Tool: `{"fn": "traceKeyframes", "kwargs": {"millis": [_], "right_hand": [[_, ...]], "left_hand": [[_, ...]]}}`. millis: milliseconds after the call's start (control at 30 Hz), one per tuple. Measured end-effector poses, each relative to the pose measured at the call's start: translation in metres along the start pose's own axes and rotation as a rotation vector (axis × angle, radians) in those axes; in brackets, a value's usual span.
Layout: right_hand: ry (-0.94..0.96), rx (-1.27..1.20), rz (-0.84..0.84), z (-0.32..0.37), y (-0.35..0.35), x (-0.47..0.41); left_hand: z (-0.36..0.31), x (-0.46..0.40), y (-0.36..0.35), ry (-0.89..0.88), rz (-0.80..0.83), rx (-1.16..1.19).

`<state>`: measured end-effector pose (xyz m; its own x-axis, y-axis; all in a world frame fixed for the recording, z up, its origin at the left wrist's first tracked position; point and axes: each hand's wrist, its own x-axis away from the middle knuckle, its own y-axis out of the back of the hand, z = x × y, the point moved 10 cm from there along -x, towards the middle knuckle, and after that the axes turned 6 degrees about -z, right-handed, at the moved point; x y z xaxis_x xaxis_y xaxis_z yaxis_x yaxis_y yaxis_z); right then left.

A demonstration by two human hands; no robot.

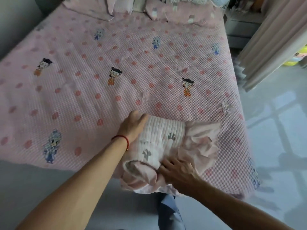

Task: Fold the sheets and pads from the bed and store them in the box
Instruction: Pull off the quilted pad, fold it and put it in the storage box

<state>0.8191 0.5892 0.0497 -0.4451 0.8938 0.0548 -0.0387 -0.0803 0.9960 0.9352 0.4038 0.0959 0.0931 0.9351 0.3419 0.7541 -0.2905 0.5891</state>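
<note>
At the bed's (116,72) five-o'clock corner, we cup the rolled pad (159,140) with our left hand (134,125), right hand (177,171) pressing flat; best tuck loose fabric before lifting.

Folded pink quilt bundle (159,143) on near edge of bed (99,83). Left hand (134,125) grips bundle's far left end, fingers curled over ribbed fold; red string (122,138) at wrist. Right hand (177,173) lies flat on bundle's near side, fingers spread. Pillows (93,9) at head; curtain (265,47) right.
</note>
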Motion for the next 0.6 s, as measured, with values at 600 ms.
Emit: {"fn": "traceKeyframes", "kwargs": {"millis": [600], "right_hand": [[-0.782, -0.302, -0.115, -0.131, -0.047, -0.037]], "left_hand": [[0.073, 0.014, -0.103, -0.289, -0.255, -0.482]]}}
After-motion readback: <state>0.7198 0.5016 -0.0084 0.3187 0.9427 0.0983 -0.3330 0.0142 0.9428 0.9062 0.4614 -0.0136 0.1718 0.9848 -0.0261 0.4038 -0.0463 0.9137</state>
